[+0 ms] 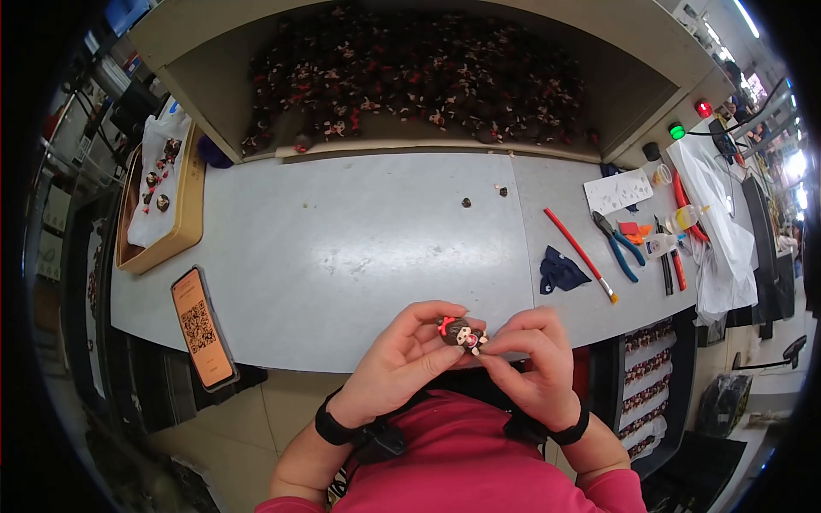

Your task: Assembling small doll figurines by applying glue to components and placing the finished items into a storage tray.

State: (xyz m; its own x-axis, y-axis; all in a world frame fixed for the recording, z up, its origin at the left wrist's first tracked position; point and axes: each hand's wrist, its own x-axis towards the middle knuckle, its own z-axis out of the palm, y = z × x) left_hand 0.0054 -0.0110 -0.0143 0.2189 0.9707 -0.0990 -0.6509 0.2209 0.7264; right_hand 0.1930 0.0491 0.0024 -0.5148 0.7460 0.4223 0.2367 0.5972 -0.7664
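Observation:
Between both hands, just over the table's front edge, is a small doll figurine [463, 334] with dark brown hair, a red bow and a pale face. Its head rests in the fingers of my left hand [395, 365], which are closed round it with the thumb along the near side. The thumb and forefinger of my right hand [537, 363] pinch at the figurine's lower end, by its legs. Whether the right fingertips also hold some small part cannot be made out.
A phone [203, 329] and a tan box [192, 205] of figurines lie left. Rightward are a red brush [581, 255], dark cloth [562, 270], blue-handled pliers [619, 246] and small bottles [660, 245]. Two dark bits [466, 203] sit mid-table. A shelf [410, 154] piled with figurines stands behind.

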